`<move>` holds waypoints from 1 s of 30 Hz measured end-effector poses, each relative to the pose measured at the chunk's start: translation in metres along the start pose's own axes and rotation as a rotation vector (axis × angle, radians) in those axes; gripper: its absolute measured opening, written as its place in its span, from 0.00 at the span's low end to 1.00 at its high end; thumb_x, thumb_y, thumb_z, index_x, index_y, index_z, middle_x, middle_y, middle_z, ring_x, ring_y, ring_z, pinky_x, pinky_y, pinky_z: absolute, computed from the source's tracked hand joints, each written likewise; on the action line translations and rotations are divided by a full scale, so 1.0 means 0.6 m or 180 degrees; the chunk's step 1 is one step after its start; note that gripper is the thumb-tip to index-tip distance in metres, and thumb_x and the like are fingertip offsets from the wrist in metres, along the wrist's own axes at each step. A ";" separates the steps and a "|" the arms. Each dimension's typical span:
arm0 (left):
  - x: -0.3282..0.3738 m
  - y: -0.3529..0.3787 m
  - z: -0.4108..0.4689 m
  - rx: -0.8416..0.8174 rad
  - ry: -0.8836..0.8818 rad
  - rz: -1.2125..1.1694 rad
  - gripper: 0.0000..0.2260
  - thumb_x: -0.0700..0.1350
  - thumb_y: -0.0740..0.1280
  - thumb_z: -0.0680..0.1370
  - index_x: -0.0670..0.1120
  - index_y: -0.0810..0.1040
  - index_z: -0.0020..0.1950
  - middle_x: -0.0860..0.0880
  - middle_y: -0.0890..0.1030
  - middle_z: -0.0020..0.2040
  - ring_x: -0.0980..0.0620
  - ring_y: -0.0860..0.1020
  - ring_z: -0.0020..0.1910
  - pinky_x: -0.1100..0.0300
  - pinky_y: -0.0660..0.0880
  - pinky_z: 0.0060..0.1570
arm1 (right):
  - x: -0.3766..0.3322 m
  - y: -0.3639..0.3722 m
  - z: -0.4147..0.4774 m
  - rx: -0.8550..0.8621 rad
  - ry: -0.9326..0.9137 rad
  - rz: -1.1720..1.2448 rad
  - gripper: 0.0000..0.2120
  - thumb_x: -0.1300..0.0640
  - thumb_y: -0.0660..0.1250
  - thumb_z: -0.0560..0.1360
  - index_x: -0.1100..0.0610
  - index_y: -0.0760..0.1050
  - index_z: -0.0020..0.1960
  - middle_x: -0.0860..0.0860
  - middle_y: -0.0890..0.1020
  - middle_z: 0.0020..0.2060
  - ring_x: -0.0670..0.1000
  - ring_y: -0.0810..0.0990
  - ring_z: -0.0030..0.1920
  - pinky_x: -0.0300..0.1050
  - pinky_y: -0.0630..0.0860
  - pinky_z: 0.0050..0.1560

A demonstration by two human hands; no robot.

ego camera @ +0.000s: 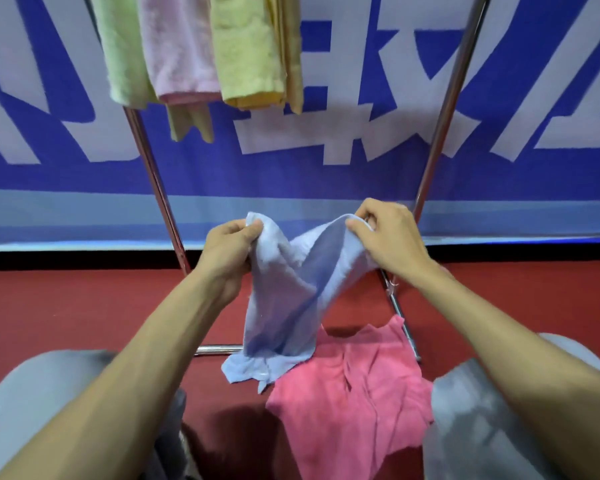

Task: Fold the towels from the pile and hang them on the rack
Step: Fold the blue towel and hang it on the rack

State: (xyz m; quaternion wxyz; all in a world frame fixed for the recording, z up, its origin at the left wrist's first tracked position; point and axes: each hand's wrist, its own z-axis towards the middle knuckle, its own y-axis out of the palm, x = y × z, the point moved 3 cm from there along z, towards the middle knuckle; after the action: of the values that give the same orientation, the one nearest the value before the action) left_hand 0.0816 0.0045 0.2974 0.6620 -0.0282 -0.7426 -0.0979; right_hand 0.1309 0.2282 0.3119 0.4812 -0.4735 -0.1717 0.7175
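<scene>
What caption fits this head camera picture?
Left hand and right hand pinch a blue towel above a pink towel, before the rack.

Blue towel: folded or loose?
Loose. The blue towel sags crumpled between left hand and right hand, each pinching a top corner.

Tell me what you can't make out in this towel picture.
Head view:
- Rack: top bar cut off by the upper edge.
- Hung towels: tops cut off there too.
- Blue towel: gripped corners covered by left hand, right hand.
- Pink towel: right edge behind a knee.

soft matt cloth blue towel [284, 299], fluffy terry pink towel [354, 393], glossy chromed metal rack [163, 202].
</scene>
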 end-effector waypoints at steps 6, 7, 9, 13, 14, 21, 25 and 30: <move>0.024 0.016 0.001 0.0212 -0.0073 -0.0483 0.10 0.38 0.60 0.79 0.44 0.74 0.39 0.47 0.76 0.34 0.51 0.74 0.33 0.56 0.73 0.37 | 0.005 -0.002 -0.001 -0.0036 0.0189 0.0394 0.07 0.53 0.65 0.77 0.55 0.75 0.42 0.48 0.71 0.27 0.53 0.71 0.34 0.42 0.63 0.37; 0.028 0.013 0.000 0.0269 -0.0037 -0.0581 0.09 0.38 0.60 0.80 0.44 0.75 0.40 0.47 0.78 0.36 0.52 0.76 0.34 0.56 0.74 0.37 | 0.007 -0.004 -0.002 -0.0076 0.0166 0.0360 0.08 0.53 0.64 0.77 0.56 0.74 0.43 0.48 0.72 0.28 0.54 0.71 0.36 0.43 0.63 0.38; 0.033 0.001 0.002 0.0379 -0.0029 -0.0798 0.08 0.39 0.61 0.80 0.44 0.77 0.43 0.48 0.80 0.38 0.53 0.78 0.35 0.59 0.75 0.36 | 0.019 -0.007 -0.006 -0.0194 0.0126 0.0169 0.08 0.51 0.62 0.78 0.56 0.74 0.46 0.51 0.76 0.32 0.56 0.74 0.39 0.47 0.66 0.41; 0.039 -0.020 0.009 0.0349 -0.0482 -0.1690 0.06 0.40 0.60 0.81 0.44 0.75 0.47 0.50 0.81 0.36 0.55 0.79 0.39 0.64 0.79 0.32 | 0.045 -0.022 -0.013 -0.0345 0.0215 -0.0020 0.09 0.49 0.65 0.76 0.55 0.75 0.43 0.52 0.78 0.34 0.54 0.73 0.38 0.48 0.68 0.41; 0.041 -0.023 0.009 0.0370 -0.0589 -0.1948 0.06 0.40 0.59 0.81 0.43 0.75 0.47 0.50 0.82 0.34 0.55 0.79 0.39 0.64 0.79 0.31 | 0.052 -0.025 -0.014 -0.0371 0.0288 -0.0052 0.09 0.50 0.66 0.75 0.55 0.76 0.42 0.52 0.78 0.34 0.54 0.74 0.39 0.49 0.70 0.42; 0.040 -0.048 0.018 0.0510 -0.0562 -0.2253 0.10 0.39 0.58 0.82 0.44 0.76 0.44 0.51 0.83 0.34 0.58 0.81 0.31 0.67 0.77 0.31 | 0.078 -0.014 -0.024 -0.0999 0.0815 -0.0536 0.05 0.56 0.66 0.75 0.56 0.78 0.43 0.56 0.81 0.41 0.54 0.76 0.44 0.44 0.67 0.42; 0.029 -0.040 0.018 0.0288 -0.0477 -0.1726 0.07 0.36 0.60 0.79 0.43 0.76 0.44 0.51 0.80 0.35 0.57 0.78 0.34 0.65 0.74 0.37 | 0.064 0.007 -0.022 -0.1296 0.1079 -0.0313 0.08 0.54 0.69 0.73 0.53 0.75 0.35 0.50 0.77 0.29 0.50 0.75 0.33 0.41 0.68 0.34; 0.026 0.004 0.001 -0.0069 -0.0258 -0.0906 0.08 0.37 0.62 0.78 0.44 0.77 0.41 0.52 0.79 0.29 0.58 0.77 0.27 0.61 0.75 0.41 | 0.011 0.013 -0.025 -0.0815 0.1326 0.2081 0.02 0.61 0.70 0.73 0.55 0.80 0.43 0.49 0.80 0.34 0.46 0.74 0.34 0.39 0.69 0.39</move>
State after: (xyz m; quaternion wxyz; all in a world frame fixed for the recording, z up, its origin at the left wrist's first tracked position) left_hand 0.0792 0.0058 0.3129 0.6106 0.0663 -0.7641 -0.1976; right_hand 0.1390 0.2272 0.2955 0.1894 -0.6944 0.0011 0.6942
